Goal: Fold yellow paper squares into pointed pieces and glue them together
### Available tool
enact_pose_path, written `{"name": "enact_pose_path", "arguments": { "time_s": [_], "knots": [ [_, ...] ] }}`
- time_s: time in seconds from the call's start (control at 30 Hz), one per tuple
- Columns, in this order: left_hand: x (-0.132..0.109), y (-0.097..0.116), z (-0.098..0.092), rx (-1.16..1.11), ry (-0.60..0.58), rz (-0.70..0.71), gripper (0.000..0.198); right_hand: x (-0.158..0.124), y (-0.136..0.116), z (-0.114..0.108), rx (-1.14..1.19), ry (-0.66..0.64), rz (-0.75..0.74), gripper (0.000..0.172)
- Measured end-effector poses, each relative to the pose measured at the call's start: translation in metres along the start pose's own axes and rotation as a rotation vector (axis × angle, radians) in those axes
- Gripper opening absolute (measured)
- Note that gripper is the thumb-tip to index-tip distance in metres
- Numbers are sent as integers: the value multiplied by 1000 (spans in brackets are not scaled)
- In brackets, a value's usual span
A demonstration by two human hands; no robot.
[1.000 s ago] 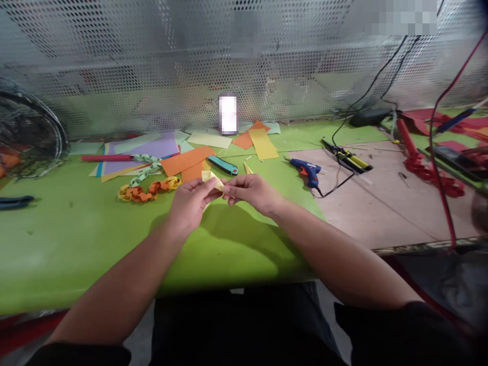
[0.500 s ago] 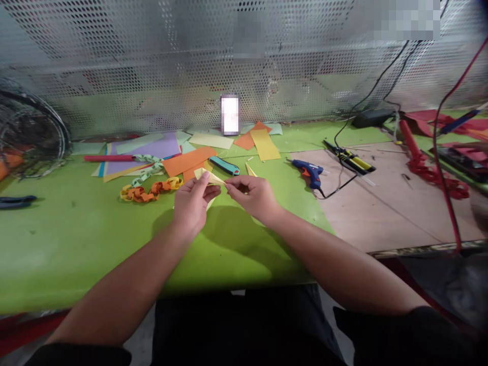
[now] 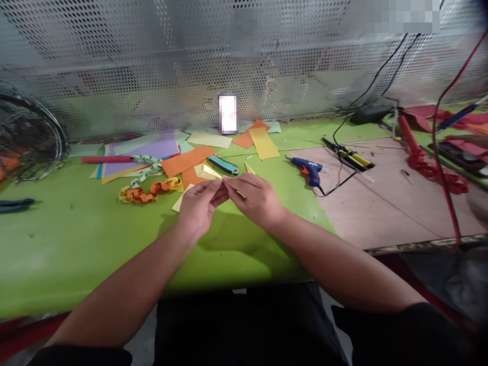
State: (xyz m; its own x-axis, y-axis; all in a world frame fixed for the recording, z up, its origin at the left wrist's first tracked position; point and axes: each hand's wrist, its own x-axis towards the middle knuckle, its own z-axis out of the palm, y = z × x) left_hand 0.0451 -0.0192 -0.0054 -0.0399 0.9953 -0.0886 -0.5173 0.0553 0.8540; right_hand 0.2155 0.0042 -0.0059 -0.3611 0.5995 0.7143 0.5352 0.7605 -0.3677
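Observation:
A piece of pale yellow paper (image 3: 208, 172), folded narrow toward its right end, is pinched between my hands above the green table. My left hand (image 3: 200, 203) grips it near the narrow end, thumb on top. From the right, my right hand (image 3: 257, 198) closes on the same end, its fingertips touching those of the left. Another pale yellow piece of paper (image 3: 180, 202) lies partly under my left hand. Just behind the hands rest a teal utility knife (image 3: 223, 165) and orange paper sheets (image 3: 188, 161).
A blue glue gun (image 3: 309, 170) lies to the right, its cord trailing on a wooden board (image 3: 373, 203). Left are an orange and yellow paper chain (image 3: 150, 192), purple paper (image 3: 160, 144) and pliers (image 3: 16, 204). A lit phone (image 3: 228, 113) leans against the perforated metal panel (image 3: 152, 66).
My left hand has slid right along the yellow paper toward its narrow end, meeting my right hand. More of the paper's wide end shows now. The view has shifted slightly.

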Motion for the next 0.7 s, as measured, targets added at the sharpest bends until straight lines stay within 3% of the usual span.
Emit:
{"name": "enact_pose_path", "arguments": {
  "time_s": [0.3, 0.47, 0.57, 0.7],
  "knots": [
    [2, -2, 0, -7, 30, 45, 28, 0, -5, -6, -260, -140, -130, 31],
    [2, 4, 1, 78, 72, 96, 32, 2, -6, -10, -160, -212, -112, 33],
    [3, 10, 1, 115, 111, 144, 31, 8, -8, -12, 217, -171, 59, 31],
    [2, 17, -3, 111, 87, 122, 28, 16, -1, -15, 783, -176, 556, 37]
  ]
}}
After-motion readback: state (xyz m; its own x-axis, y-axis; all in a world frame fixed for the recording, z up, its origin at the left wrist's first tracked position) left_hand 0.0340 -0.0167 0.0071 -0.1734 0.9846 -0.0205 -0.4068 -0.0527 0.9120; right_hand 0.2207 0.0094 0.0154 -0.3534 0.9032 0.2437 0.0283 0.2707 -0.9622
